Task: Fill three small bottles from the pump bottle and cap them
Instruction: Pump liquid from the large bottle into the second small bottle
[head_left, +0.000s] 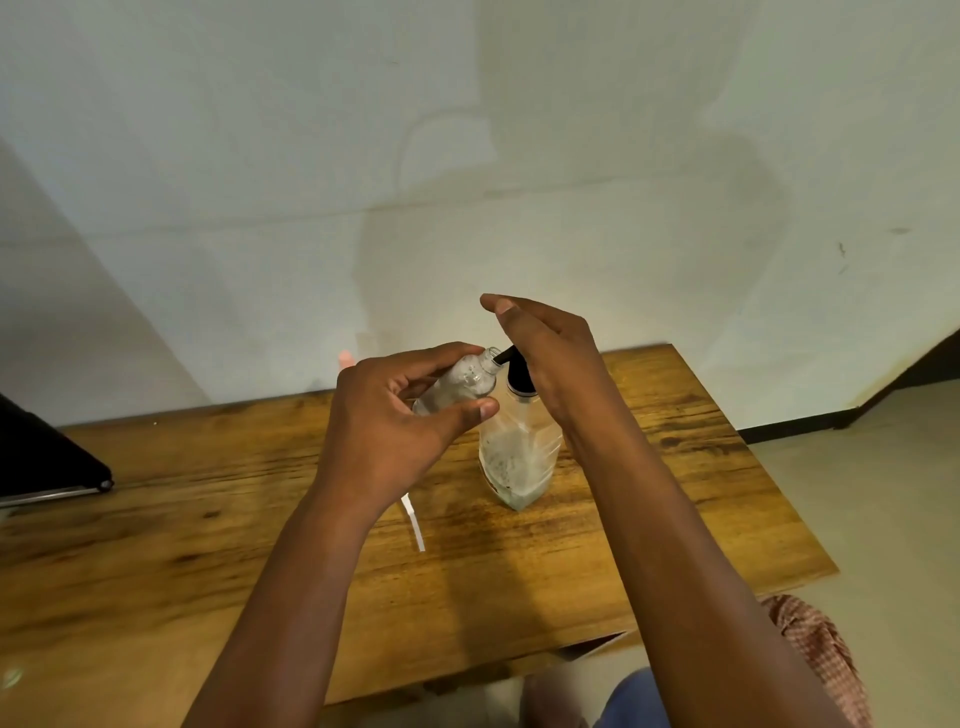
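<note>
Right hand (545, 353) flat atop pump bottle (519, 447)

**Layout on the tabletop**

Pump bottle (519, 452) stands on tabletop (675, 467), right of centre. Small bottle (460, 384) held tilted above, just left of pump nozzle (503, 357), mouth at nozzle tip. Paper strip (414, 522) lies on tabletop, left & in front of pump btl. Dark device (47, 457) at far left edge.

- The pump bottle (519, 447) stands in the middle of the table (208, 519).
- Both hands crowd its top.
- A white strip (414, 522) lies just left of it.
- A black thing (47, 457) sits far left.
- Bare wood lies right of the bottle.
</note>
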